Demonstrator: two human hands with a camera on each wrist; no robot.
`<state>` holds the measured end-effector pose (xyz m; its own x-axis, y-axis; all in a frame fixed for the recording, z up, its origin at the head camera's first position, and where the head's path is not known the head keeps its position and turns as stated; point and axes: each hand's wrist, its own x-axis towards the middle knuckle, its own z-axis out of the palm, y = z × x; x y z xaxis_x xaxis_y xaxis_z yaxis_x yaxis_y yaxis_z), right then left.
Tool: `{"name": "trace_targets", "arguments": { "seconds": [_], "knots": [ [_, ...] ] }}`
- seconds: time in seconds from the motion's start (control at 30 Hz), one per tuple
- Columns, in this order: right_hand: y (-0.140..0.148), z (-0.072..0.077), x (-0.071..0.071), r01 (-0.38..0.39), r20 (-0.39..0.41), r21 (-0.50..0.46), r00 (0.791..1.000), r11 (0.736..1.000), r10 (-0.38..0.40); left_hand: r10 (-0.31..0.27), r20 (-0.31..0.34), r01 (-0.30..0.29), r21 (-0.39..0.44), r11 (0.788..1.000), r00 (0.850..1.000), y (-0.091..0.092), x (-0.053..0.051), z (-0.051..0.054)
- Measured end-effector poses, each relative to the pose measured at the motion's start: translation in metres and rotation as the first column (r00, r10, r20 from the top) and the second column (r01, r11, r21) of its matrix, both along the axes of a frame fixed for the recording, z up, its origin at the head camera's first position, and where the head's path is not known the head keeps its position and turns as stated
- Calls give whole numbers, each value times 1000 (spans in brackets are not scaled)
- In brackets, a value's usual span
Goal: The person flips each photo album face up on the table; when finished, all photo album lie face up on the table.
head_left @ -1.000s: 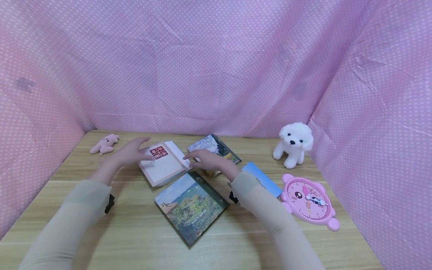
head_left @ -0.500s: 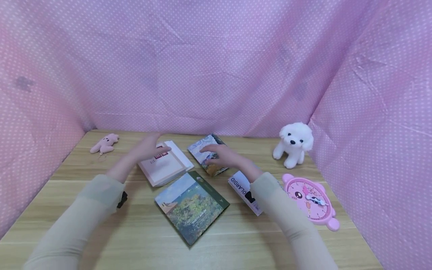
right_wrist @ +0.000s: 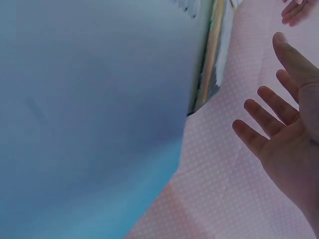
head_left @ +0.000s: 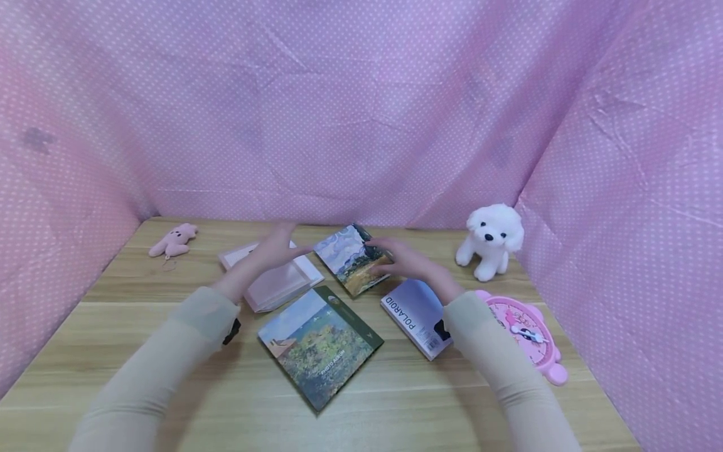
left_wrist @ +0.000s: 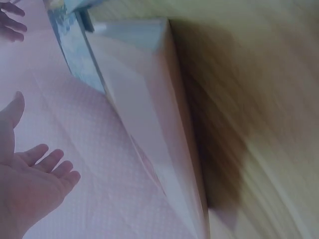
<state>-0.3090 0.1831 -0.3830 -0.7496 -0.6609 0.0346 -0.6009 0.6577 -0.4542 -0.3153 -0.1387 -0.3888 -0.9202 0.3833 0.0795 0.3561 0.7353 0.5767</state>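
My left hand (head_left: 273, 250) hovers over the pale pink-and-white album (head_left: 277, 290), covering most of its red print. In the left wrist view the fingers (left_wrist: 50, 162) are spread and hold nothing. My right hand (head_left: 409, 260) is above the right edge of a smaller album with a painted landscape cover (head_left: 341, 251). Its fingers (right_wrist: 271, 117) are spread and empty in the right wrist view. Below that wrist lies a blue album marked POLAROID (head_left: 409, 314), partly covered by the forearm. A green-edged album reading PHOTO ALBUM (head_left: 322, 351) lies nearest the front.
A pink plush toy (head_left: 175, 240) lies at the back left of the wooden table (head_left: 226, 402). At the right, a white plush dog (head_left: 490, 242) sits behind a pink toy clock (head_left: 528, 336), which my sleeve partly hides. Pink dotted cloth (head_left: 361, 125) hangs around the back and sides.
Both hands have moved to the right, the left one across the pale album, the right one across the landscape album. The POLAROID cover has come into view from under the right arm.
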Motion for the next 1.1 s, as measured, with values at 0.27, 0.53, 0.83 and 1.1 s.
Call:
{"name": "trace_targets", "arguments": {
  "seconds": [0.27,0.53,0.83,1.1],
  "knots": [
    [27,-11,-10,60,21,-4,998,998,-60,-83,-37,86,66,994,996,23,-7,-11],
    [44,-24,-24,97,101,94,989,991,-106,-86,57,88,-25,996,995,34,-15,-20],
    [41,-24,-28,40,137,181,988,983,-66,-94,118,106,-105,989,989,44,-22,-26],
    [33,-27,-37,82,158,238,980,968,-122,-93,129,113,-159,981,987,54,-30,-32]
  ]
}}
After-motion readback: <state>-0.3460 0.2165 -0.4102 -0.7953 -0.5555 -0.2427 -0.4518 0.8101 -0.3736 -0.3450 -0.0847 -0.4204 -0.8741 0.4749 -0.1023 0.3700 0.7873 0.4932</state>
